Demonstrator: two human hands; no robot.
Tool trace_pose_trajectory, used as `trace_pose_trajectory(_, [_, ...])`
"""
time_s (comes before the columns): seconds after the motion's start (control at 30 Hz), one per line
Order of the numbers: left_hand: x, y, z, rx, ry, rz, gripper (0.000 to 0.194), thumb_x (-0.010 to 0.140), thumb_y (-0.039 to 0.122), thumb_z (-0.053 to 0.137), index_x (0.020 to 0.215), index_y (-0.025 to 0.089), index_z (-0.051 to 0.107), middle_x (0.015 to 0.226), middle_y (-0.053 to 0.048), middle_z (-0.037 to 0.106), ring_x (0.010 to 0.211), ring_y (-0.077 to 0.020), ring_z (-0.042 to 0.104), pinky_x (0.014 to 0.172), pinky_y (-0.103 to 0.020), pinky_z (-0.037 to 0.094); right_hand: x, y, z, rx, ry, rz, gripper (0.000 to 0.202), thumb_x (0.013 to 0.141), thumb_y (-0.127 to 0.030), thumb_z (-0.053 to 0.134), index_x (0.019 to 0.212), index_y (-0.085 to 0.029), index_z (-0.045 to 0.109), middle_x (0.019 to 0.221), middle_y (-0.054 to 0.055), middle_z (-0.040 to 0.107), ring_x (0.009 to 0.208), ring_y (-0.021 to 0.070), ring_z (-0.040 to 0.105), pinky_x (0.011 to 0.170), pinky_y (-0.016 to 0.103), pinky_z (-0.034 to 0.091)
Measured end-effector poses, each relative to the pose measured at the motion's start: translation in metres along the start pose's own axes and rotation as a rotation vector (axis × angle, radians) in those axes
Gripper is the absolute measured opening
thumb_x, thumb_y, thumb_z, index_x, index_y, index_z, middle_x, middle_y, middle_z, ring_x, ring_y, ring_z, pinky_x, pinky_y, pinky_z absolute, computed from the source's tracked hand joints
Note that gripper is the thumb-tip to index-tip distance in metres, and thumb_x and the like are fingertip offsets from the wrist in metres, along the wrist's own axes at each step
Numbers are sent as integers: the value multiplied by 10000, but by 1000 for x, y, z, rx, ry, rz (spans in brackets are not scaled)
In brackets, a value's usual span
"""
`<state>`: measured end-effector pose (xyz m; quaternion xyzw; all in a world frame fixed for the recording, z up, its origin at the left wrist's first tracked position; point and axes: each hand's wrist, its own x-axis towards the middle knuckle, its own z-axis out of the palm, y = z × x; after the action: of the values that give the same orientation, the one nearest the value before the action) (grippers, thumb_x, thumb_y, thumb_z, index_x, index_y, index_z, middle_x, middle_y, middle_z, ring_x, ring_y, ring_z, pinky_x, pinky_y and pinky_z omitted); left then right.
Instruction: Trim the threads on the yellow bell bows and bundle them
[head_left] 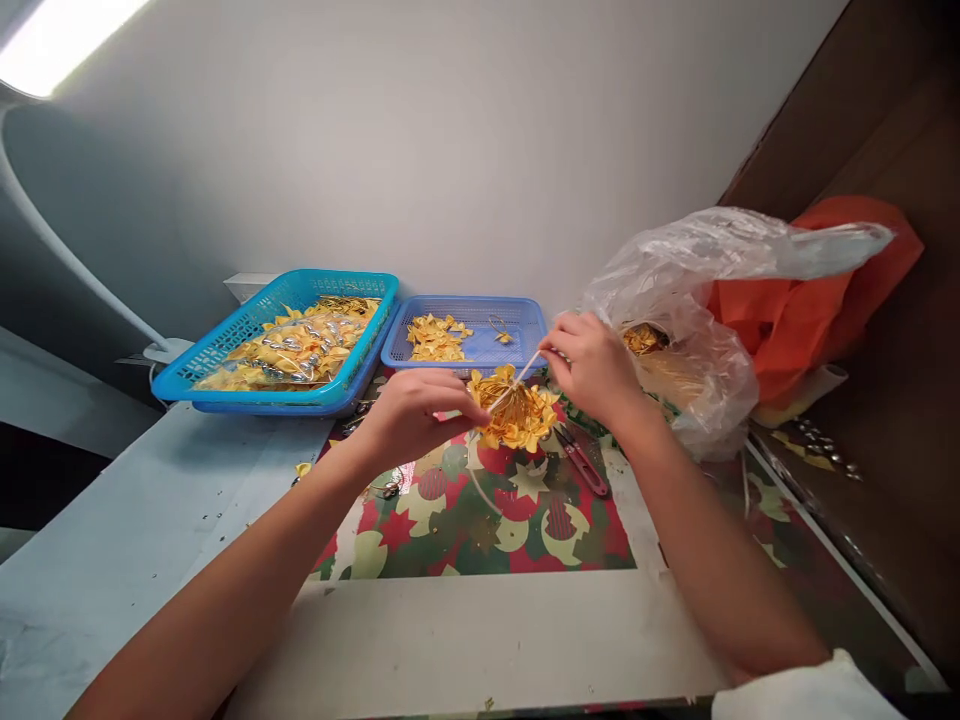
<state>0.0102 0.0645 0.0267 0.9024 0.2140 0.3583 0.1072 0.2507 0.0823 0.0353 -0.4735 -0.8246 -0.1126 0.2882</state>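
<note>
A thin white cord runs taut on a slant across a bunch of yellow artificial flowers, over its gathered golden stems. Its upper end is pinched between the thumb and fingers of my right hand. At the lower left, my left hand closes its fingertips on the cord, at the edge of the petals. Whether the cord is looped or knotted at the stems is too small to tell. Below the bunch, a pale loose strand curves over the patterned sheet. Red-handled thread snips lie right of the flowers.
A turquoise basket of bagged yellow flowers stands at the left. Behind my hands, a blue basket holds loose flowers. A clear plastic bag and orange fabric occupy the right. A lamp lights the upper left.
</note>
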Motion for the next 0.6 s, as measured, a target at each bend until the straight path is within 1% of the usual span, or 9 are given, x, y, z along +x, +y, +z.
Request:
trace_pose_trajectory(0.1, [-10, 8, 1, -92, -57, -27, 119, 845, 196, 673, 751, 198, 747, 608, -19, 702, 541, -123, 618, 562, -242, 496, 1, 0, -6, -64, 105, -41, 199, 925, -177, 504, 794, -192, 653, 841, 69, 637, 833, 237, 499, 727, 350, 405])
trace_pose_trajectory(0.13, [-13, 11, 0, -131, -57, -41, 109, 837, 180, 680, 752, 196, 747, 598, -16, 694, 528, -118, 608, 555, -241, 495, 1, -4, -7, -55, 139, -60, 212, 939, -184, 484, 804, -195, 648, 843, 69, 633, 835, 234, 504, 732, 349, 409])
trace_pose_trajectory(0.2, [-19, 17, -4, -219, -9, -104, 72, 814, 157, 703, 786, 198, 755, 611, -16, 703, 529, -117, 610, 549, -239, 504, 2, -16, -8, 1, 201, -94, 225, 959, -192, 450, 831, -202, 635, 881, 71, 634, 857, 227, 523, 751, 352, 415])
trace_pose_trajectory(0.3, [-26, 25, -14, -338, 161, -335, 95, 753, 173, 764, 843, 201, 773, 689, -35, 750, 593, -137, 658, 539, -230, 533, 1, -37, -6, 143, 228, -158, 215, 967, -184, 432, 856, -217, 612, 964, 64, 653, 917, 213, 559, 785, 350, 418])
trace_pose_trajectory(0.37, [-30, 29, -20, -407, 220, -530, 155, 716, 209, 797, 869, 194, 781, 683, -39, 758, 590, -145, 668, 518, -226, 543, 0, -51, -6, 203, 217, -224, 215, 969, -179, 427, 851, -222, 601, 919, 50, 671, 886, 196, 577, 778, 337, 417])
trace_pose_trajectory(0.4, [-31, 32, -22, -454, 216, -610, 178, 710, 225, 801, 883, 190, 781, 663, -36, 754, 565, -142, 663, 503, -225, 542, -1, -58, -6, 212, 212, -259, 216, 969, -177, 426, 847, -222, 598, 878, 42, 676, 854, 187, 580, 769, 331, 415])
trace_pose_trajectory(0.47, [-30, 38, -24, -566, 149, -716, 170, 722, 243, 787, 878, 176, 778, 619, -26, 738, 508, -128, 639, 462, -216, 528, -3, -70, -8, 194, 204, -318, 225, 969, -173, 427, 835, -224, 600, 813, 26, 676, 801, 174, 575, 754, 326, 405])
trace_pose_trajectory(0.53, [-26, 45, -24, -636, 75, -742, 82, 739, 235, 768, 770, 159, 768, 602, -21, 727, 488, -118, 627, 424, -197, 503, -4, -81, -11, 153, 175, -365, 244, 968, -171, 425, 820, -235, 609, 790, 12, 674, 793, 171, 570, 755, 330, 391])
trace_pose_trajectory(0.6, [-21, 51, -25, -610, 40, -721, 109, 748, 218, 759, 665, 148, 741, 599, -22, 724, 505, -122, 639, 416, -186, 498, -5, -87, -14, 118, 144, -399, 265, 968, -162, 418, 819, -249, 619, 778, -1, 672, 799, 171, 566, 763, 339, 377])
